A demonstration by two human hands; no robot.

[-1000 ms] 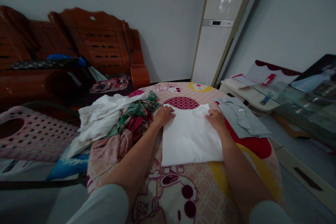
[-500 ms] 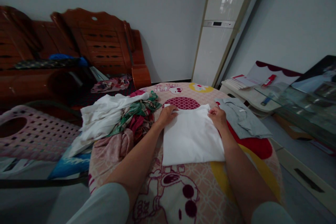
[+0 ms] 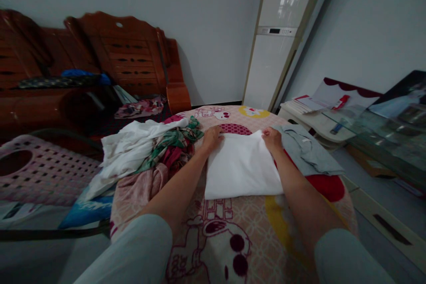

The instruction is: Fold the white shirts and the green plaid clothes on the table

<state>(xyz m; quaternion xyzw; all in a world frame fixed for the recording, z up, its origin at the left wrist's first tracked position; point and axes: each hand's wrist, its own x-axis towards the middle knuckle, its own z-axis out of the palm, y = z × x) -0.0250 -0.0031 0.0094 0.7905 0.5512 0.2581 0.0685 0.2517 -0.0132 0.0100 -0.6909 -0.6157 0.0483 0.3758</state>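
Observation:
A white garment (image 3: 244, 166), folded into a rough rectangle, lies on the round table's patterned cloth (image 3: 256, 217). At its far left corner my left hand (image 3: 213, 139) is closed on the fabric. The fingers of my right hand (image 3: 272, 136) pinch its far right corner, which is slightly raised. To the left is a loose heap of clothes, with a white piece (image 3: 128, 144), a green and red piece (image 3: 176, 142) and a pink piece (image 3: 144, 184). A folded grey garment (image 3: 308, 148) lies to the right, beyond my right hand.
A wooden bench (image 3: 129, 57) stands behind on the left, with a pink woven basket (image 3: 49, 173) nearer. At the right are a glass shelf (image 3: 376, 133) and a low white cabinet (image 3: 333, 122). A tall white appliance (image 3: 271, 62) stands at the back.
The white garment's near edge has moved away from me and its far edge slightly so. Both hands have shifted a little forward, still at its far corners.

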